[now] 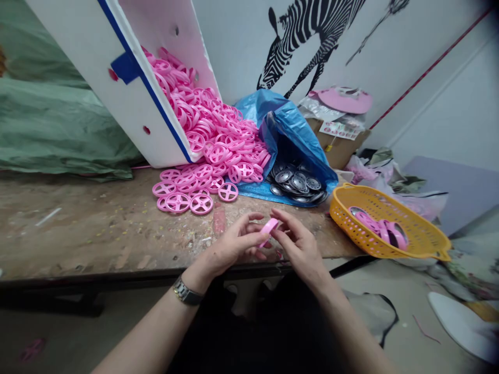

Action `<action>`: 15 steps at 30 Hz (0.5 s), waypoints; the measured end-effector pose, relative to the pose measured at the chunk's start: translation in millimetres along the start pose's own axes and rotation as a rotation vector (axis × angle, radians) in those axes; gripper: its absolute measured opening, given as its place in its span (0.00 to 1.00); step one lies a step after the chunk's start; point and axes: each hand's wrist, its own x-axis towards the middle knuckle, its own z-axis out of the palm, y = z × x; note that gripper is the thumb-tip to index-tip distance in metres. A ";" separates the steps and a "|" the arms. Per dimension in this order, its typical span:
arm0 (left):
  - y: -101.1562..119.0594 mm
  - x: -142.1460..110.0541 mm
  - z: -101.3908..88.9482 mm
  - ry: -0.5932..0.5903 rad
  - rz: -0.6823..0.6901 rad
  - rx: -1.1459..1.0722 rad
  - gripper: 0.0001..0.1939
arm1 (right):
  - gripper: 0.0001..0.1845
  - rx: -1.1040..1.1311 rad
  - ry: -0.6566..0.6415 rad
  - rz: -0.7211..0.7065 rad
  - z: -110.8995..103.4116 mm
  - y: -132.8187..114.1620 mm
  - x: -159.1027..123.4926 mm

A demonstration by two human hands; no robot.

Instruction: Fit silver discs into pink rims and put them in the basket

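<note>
My left hand (234, 244) and my right hand (298, 244) meet over the front edge of the workbench, both pinching one pink plastic wheel (268, 227) held edge-on between the fingertips. A watch sits on my left wrist. Behind the hands, a pile of pink wheels (206, 150) spills from a tipped white foam box (128, 78) onto the bench. A blue plastic bag (288, 135) lies open beside it, with dark silver wheel discs (298, 184) inside.
An orange perforated basket (413, 228) holding a few pink wheels hangs off the bench's right end. A worn wooden bench top (89, 228) stretches left. A cardboard box (337, 143) and crumpled bags stand behind, green tarp (58, 119) at left.
</note>
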 end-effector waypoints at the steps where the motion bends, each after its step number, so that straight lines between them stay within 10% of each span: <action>1: -0.6 -1.6 0.0 -0.011 -0.028 -0.062 0.24 | 0.17 -0.006 -0.010 0.004 -0.3 -1.8 0.1; 15: -28.0 6.4 -7.6 0.280 0.129 0.088 0.22 | 0.13 0.030 -0.019 0.089 6.8 6.6 21.4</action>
